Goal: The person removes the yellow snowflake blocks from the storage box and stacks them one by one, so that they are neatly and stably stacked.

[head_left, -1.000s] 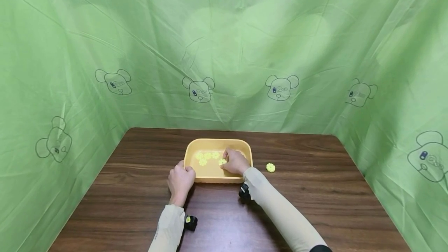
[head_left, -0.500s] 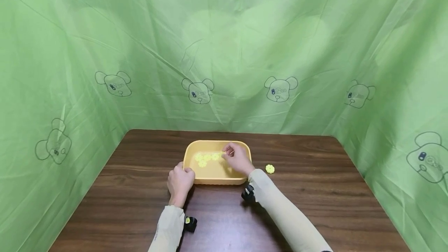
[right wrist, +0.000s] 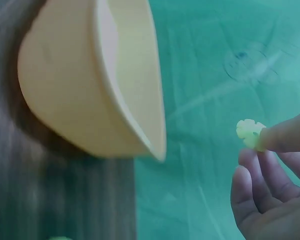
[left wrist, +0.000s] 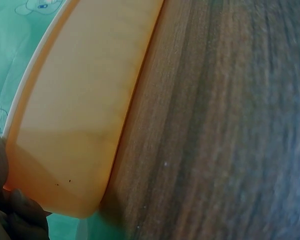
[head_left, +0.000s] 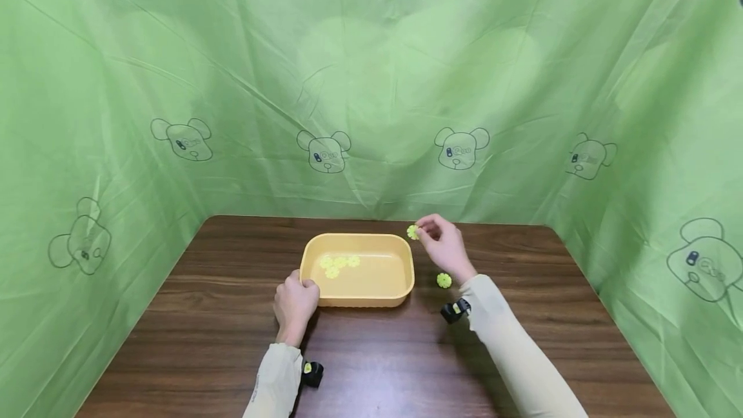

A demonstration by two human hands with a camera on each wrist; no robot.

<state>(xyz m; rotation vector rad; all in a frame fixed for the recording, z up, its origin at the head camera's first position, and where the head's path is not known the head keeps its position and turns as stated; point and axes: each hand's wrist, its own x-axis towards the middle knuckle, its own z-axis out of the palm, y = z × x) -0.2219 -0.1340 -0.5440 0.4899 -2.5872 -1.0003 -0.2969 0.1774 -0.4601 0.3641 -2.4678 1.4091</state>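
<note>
A shallow yellow plastic basin point(head_left: 366, 302) stands on the table, with several yellow flower-shaped pieces point(head_left: 333, 272) lying in its left half. My left hand point(head_left: 296, 302) grips the basin's left front corner, thumb over the rim; in the left wrist view only some of its fingers point(left wrist: 25, 215) show at the corner. Beyond the basin's right side, my right hand point(head_left: 445, 247) pinches one flower-shaped piece point(right wrist: 249, 132) between thumb and fingertips, in the air. Another flower-shaped piece point(head_left: 444, 280) lies on the table below that hand, to the right of the basin.
The brown wood-grain table point(head_left: 232, 379) carries all of this. Green cloth point(head_left: 371, 82) printed with bear heads hangs behind it and along both sides. Each wrist wears a black camera, such as the right one point(head_left: 455, 310).
My right hand has lifted a flower-shaped piece out of the basin and carried it right, past the rim. The left hand keeps its grip on the corner.
</note>
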